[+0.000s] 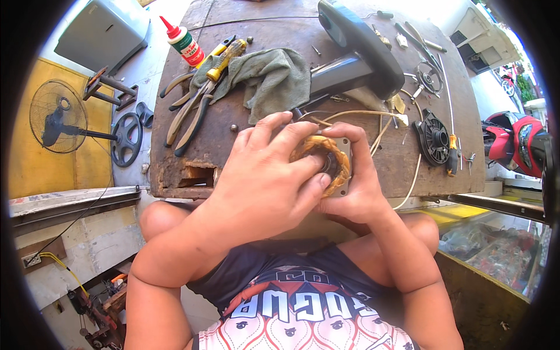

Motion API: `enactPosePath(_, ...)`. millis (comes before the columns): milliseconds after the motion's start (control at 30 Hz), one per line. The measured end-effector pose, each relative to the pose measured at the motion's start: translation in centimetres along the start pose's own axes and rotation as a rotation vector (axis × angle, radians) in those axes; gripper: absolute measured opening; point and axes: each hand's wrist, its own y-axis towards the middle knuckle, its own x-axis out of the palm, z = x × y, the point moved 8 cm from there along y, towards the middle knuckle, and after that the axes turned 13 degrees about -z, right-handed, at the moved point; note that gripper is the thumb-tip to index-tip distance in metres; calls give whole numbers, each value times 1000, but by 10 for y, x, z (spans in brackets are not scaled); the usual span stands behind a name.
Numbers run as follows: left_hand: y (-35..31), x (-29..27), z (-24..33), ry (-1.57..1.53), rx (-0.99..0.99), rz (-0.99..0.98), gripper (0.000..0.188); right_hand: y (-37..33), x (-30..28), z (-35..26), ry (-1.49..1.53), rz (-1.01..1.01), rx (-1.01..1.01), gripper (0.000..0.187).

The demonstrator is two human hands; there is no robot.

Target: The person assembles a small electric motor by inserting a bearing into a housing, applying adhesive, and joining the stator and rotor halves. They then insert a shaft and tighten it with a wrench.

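Observation:
Both hands hold a small motor stator (329, 158) with tan copper windings and a square metal frame, close to my chest at the near edge of a worn wooden workbench (175, 169). My left hand (265, 175) covers its left side, thumb pressed into the centre hole. My right hand (356, 186) cups it from the right and underneath. Pale wires (373, 114) run from the stator back across the bench.
On the bench lie a grey rag (274, 79), pliers and a yellow-handled tool (198, 99), a red-capped bottle (184, 42), a dark fan body (356, 46), a black round fan part (433, 137) and a screwdriver (452, 154). A standing fan (58, 119) lies at left, a red scooter (519, 143) at right.

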Motion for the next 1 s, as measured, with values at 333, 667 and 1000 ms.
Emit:
enactPosePath(333,-7,3,-69,-720,-224,-172,52,0,-5,6,382,-30,45,113)
enactPosePath(667,13,31,-64,-690,-32,-103,28,-4,-2,-6,460,-112,-50,113)
enactPosePath(1000,16,9,-55,-199,97,127,19,-5,-3,1,454,-65,24,110)
